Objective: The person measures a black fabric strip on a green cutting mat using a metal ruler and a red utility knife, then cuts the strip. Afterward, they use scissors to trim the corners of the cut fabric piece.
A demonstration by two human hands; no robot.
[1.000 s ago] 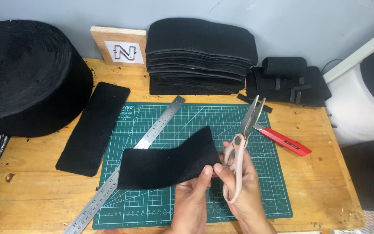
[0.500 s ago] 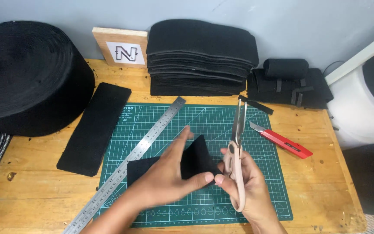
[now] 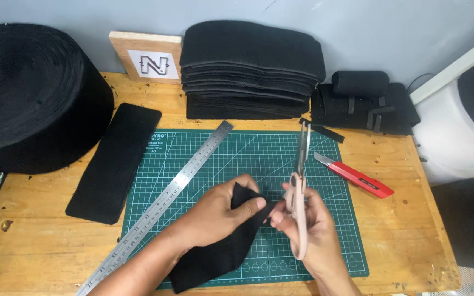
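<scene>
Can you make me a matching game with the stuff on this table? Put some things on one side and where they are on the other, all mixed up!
Things:
1. scissors
2. metal ruler
3. red knife
4. black fabric piece

Places:
A. lying slantwise across the left part of the green cutting mat
B. pinched by the left hand
C. lying on the wooden table, just right of the mat
D. held in the right hand, blades pointing away from the person

Pairs: 1-D, 2-A, 3-C, 4-B
</scene>
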